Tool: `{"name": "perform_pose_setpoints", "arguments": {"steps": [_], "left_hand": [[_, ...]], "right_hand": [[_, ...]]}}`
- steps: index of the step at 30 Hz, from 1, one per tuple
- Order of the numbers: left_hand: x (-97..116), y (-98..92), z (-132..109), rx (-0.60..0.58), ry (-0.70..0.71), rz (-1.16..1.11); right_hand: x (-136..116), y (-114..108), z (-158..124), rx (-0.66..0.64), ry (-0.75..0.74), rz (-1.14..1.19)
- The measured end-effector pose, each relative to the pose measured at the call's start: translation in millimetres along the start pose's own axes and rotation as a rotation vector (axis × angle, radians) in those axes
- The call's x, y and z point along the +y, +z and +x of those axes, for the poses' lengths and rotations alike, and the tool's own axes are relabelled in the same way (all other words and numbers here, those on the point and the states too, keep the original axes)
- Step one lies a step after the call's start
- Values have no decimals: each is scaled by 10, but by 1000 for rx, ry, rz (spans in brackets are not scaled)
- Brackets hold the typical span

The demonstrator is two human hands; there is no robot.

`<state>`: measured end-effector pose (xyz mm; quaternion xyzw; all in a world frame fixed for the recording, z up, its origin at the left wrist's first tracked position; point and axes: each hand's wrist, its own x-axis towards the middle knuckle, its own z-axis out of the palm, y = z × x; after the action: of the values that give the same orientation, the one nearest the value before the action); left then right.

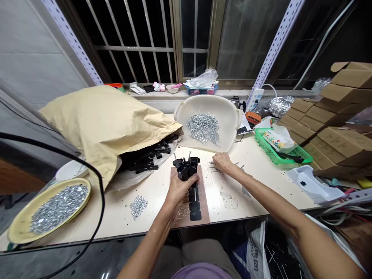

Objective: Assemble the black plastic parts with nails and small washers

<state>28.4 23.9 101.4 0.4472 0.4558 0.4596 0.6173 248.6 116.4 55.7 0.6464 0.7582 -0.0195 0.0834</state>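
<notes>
My left hand (pixel 182 189) is wrapped round a bunch of black plastic parts (pixel 186 167), above a brown board. Thin metal pins stick up from the bunch, and one long pin hangs below it. My right hand (pixel 223 162) rests on the table to the right, its fingers curled down over several loose long metal pins (pixel 214 169). What the right fingertips pinch is hidden. A strip of black pads (pixel 195 205) lies along the brown board (pixel 205 211). Behind the hands, a white basin (pixel 186 110) holds a heap of long pins or screws (pixel 203 127).
A large paper sack (pixel 110 116) at the left spills black plastic parts (pixel 148 159). A yellow dish (pixel 85 199) holds small metal pieces; a small pile (pixel 138 206) lies beside it. To the right are a green basket (pixel 266 149), a white plastic tray (pixel 314 184) and stacked cardboard boxes (pixel 340 147).
</notes>
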Motion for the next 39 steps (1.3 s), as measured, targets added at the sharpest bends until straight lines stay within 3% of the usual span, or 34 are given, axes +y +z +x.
{"name": "perform_pose_setpoints", "arguments": {"steps": [5, 7, 11, 14, 20, 26, 32, 36, 39], "left_hand": [[12, -42, -59, -110, -245, -276], [-6, -41, -82, -124, -259, -277], [-63, 38, -101, -123, -152, -107], [-56, 122, -124, -121, -102, -23], [94, 196, -232, -67, -44, 57], [106, 173, -266, -44, -42, 91], [21, 208, -220, 2, 30, 205], [19, 209, -155, 64, 148, 231], [63, 163, -128, 41, 224, 150]], "right_hand": [[113, -204, -172, 168, 40, 152], [122, -378, -308, 307, 49, 286], [-120, -836, -665, 740, -173, 1150], [-447, -1077, -896, 753, -343, 1498], [-805, -1031, -1012, 662, -400, 1504], [-825, -975, -996, 699, -428, 1342], [-799, -1015, -994, 614, -448, 1236], [-819, -982, -1034, 747, -415, 1050], [-799, -915, -1081, 844, -314, 1123]]}}
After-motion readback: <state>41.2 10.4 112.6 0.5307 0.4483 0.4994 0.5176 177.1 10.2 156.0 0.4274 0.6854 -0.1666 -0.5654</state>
